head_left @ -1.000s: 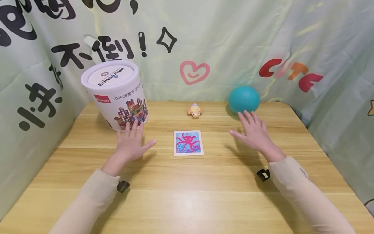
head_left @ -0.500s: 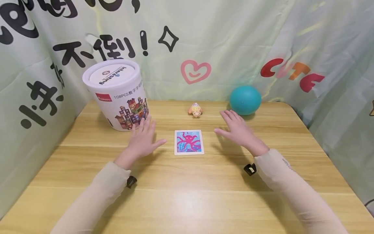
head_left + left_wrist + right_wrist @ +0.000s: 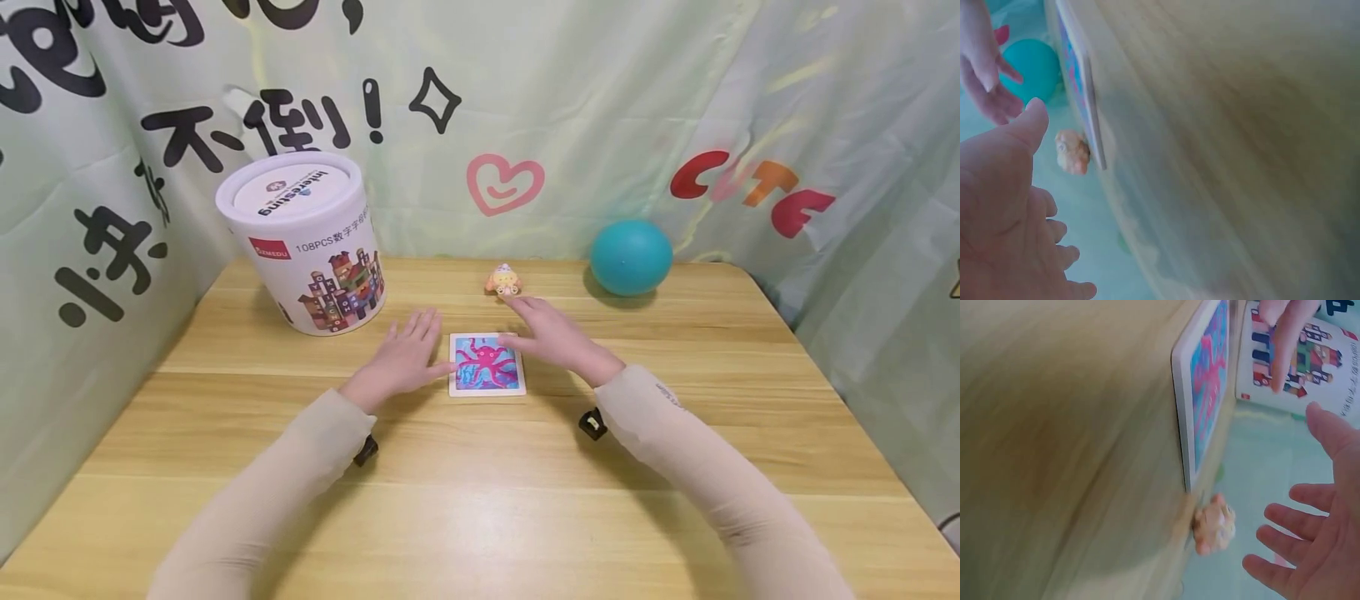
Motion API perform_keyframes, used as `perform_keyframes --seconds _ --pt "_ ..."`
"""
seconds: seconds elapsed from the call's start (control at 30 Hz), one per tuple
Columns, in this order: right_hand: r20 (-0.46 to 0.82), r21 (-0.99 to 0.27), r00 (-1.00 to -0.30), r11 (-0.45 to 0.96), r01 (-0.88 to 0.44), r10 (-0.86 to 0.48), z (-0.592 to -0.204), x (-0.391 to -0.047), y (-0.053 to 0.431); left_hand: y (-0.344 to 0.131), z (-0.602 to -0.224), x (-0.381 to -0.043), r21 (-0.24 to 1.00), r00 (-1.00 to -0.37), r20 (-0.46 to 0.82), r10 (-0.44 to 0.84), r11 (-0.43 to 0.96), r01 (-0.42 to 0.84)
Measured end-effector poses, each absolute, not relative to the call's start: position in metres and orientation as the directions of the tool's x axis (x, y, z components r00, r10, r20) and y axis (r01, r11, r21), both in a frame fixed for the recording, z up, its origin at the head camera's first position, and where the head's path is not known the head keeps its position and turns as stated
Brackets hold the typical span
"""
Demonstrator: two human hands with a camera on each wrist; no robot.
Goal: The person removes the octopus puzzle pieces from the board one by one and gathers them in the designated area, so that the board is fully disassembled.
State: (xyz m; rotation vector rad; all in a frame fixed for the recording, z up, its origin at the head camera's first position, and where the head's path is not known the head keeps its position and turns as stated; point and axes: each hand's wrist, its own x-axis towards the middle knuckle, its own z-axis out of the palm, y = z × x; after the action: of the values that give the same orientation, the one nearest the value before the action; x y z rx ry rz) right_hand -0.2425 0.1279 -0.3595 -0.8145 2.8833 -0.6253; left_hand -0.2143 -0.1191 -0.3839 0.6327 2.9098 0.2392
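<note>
Octopus-picture tile (image 3: 489, 372) lies flat on surface (image 3: 480, 508) between left hand (image 3: 399, 360) and right hand (image 3: 559, 338), both empty, fingers extended; neither clearly nearer.

Head view looks down; 2 (wrist) share card (image 3: 1206, 387).

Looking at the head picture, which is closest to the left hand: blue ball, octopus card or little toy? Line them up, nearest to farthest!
From the left hand, in the head view:
1. Octopus card: just to its right.
2. Little toy: right, farther back.
3. Blue ball: farthest right, toward the back.
</note>
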Motion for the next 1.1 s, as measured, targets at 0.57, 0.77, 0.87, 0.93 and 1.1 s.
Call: perform_keyframes --seconds 0.57,0.77,0.87,0.93,1.1 --pt "-0.056 -0.344 -0.763 0.73 -0.59 -0.643 -0.378 -0.256 0.077 -0.097 -0.389 -0.228 0.104 -0.842 -0.329 0.427 0.903 0.417" --pt "-0.064 -0.3 -0.761 0.74 -0.602 -0.645 -0.38 -0.257 0.07 -0.094 -0.39 -0.23 0.08 -0.833 -0.35 0.428 0.9 0.428" --pt "-0.068 -0.279 -0.766 0.75 -0.6 -0.639 -0.38 -0.257 0.069 -0.093 -0.39 -0.231 0.075 -0.831 -0.36 0.424 0.901 0.427" --pt "-0.065 -0.265 -0.767 0.752 -0.604 -0.639 -0.38 -0.258 0.068 -0.093 -0.39 -0.231 0.08 -0.833 -0.358 0.422 0.903 0.423" --pt "-0.056 -0.255 -0.77 0.755 -0.604 -0.635 -0.382 -0.258 0.066 -0.095 -0.389 -0.232 0.105 -0.832 -0.363 0.42 0.905 0.411"
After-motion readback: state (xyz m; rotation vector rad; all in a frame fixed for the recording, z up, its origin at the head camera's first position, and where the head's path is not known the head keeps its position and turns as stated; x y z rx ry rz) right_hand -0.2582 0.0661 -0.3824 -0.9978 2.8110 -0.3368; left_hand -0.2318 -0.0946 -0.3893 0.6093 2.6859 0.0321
